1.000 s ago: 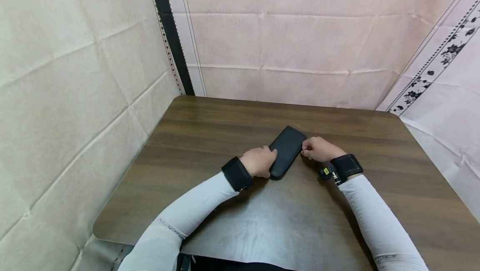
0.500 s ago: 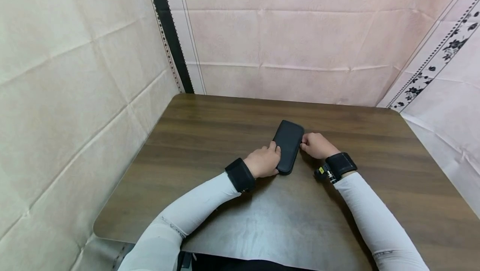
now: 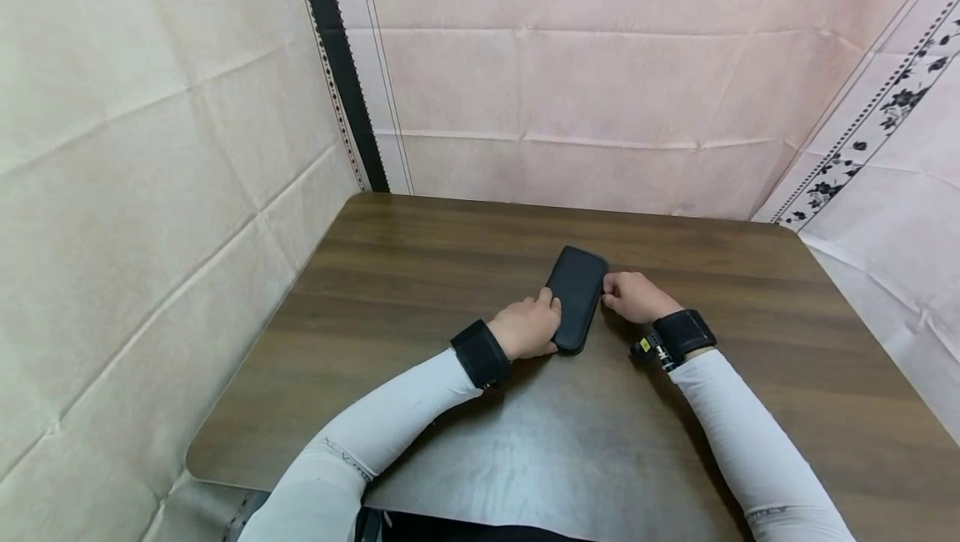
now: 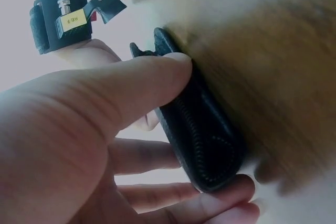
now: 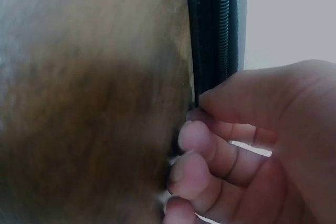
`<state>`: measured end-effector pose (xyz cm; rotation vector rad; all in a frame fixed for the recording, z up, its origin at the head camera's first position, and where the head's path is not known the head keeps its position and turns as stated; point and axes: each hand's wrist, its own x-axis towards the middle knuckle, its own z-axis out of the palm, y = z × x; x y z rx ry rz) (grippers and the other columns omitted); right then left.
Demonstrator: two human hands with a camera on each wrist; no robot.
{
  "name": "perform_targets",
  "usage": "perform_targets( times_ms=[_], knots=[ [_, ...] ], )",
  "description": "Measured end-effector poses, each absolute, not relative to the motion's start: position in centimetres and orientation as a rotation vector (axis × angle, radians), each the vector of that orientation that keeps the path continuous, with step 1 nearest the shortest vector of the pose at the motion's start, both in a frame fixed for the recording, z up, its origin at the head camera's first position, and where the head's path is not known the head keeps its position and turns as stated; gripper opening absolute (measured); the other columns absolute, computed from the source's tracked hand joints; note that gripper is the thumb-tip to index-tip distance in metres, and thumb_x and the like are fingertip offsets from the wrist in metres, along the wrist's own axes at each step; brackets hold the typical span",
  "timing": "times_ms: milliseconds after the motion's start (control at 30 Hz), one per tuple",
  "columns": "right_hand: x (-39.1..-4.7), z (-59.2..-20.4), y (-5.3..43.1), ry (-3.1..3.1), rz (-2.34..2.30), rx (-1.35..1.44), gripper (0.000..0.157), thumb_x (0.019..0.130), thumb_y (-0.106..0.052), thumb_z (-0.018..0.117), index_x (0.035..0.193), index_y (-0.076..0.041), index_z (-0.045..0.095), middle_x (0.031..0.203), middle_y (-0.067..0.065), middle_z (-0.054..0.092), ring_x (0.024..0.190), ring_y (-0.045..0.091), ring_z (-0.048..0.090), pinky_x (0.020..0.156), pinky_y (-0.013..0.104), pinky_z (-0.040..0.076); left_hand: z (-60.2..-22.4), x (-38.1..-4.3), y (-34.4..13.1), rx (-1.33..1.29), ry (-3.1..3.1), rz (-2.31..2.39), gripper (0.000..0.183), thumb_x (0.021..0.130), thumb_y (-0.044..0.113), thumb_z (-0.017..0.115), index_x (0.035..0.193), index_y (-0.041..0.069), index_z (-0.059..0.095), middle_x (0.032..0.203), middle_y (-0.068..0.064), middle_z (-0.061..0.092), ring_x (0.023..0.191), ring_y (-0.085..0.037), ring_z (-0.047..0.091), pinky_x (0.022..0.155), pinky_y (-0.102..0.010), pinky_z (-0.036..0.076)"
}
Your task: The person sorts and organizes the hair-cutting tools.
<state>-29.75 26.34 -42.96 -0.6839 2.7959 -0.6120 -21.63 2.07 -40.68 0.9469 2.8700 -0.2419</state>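
Observation:
A slim black zip case [image 3: 581, 288] with rounded corners stands at a slight slant over the middle of the table. My left hand [image 3: 525, 328] grips its near left side; in the left wrist view the thumb [image 4: 176, 69] lies along a stitched edge and the other fingers curl beneath. On the opposite side, my right hand [image 3: 637, 298] has thumb and forefinger pinched at the zipper [image 5: 224, 24]. The zipper pull itself is hidden between those fingertips. Above the pinch, the zipper teeth run along the case's edge.
The wood-grain table [image 3: 420, 275] has rounded corners. Pale creased cloth [image 3: 600, 83] hangs behind it and on both sides. Each wrist wears a black band, and a small camera [image 3: 649, 346] sits on the right one.
The case has swung a little, its near end shifting right and its far end left. My left hand has followed it rightward; the right hand keeps its pinch at the edge.

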Motion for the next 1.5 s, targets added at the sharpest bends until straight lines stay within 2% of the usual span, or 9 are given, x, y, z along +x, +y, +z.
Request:
perform_targets(
  times_ms=[400,1233,1500],
  knots=[
    [-29.8,-43.0,26.7,2.736,-0.605,-0.788,0.02,0.097,-0.004,0.058,0.08,-0.011,0.05,0.069,-0.002,0.043,0.062,0.015,0.045,0.062,0.03,0.036,-40.9,-21.6,2.1,0.938,2.886,-0.261,0.081,0.098,0.051,0.069,0.158,0.004,0.042,0.156,-0.019,0.046,0.115,-0.023,0.069,0.087,-0.028,0.06],
    [-30.0,-42.5,26.9,2.632,-0.652,-0.828,0.025,0.096,-0.004,0.064,0.077,-0.011,0.05,0.069,-0.004,0.044,0.062,0.013,0.047,0.061,0.027,0.037,-40.5,-21.7,2.2,0.94,2.871,-0.302,0.081,0.099,0.051,0.066,0.16,0.004,0.039,0.159,-0.019,0.042,0.117,-0.023,0.067,0.09,-0.029,0.059],
    [-29.9,-43.0,26.4,2.687,-0.614,-0.793,0.02,0.098,-0.006,0.06,0.079,-0.01,0.055,0.069,-0.002,0.047,0.061,0.015,0.048,0.061,0.029,0.038,-40.9,-21.9,2.2,0.932,2.885,-0.287,0.08,0.1,0.052,0.065,0.159,0.004,0.039,0.158,-0.019,0.044,0.114,-0.021,0.069,0.087,-0.028,0.06]
  ],
)
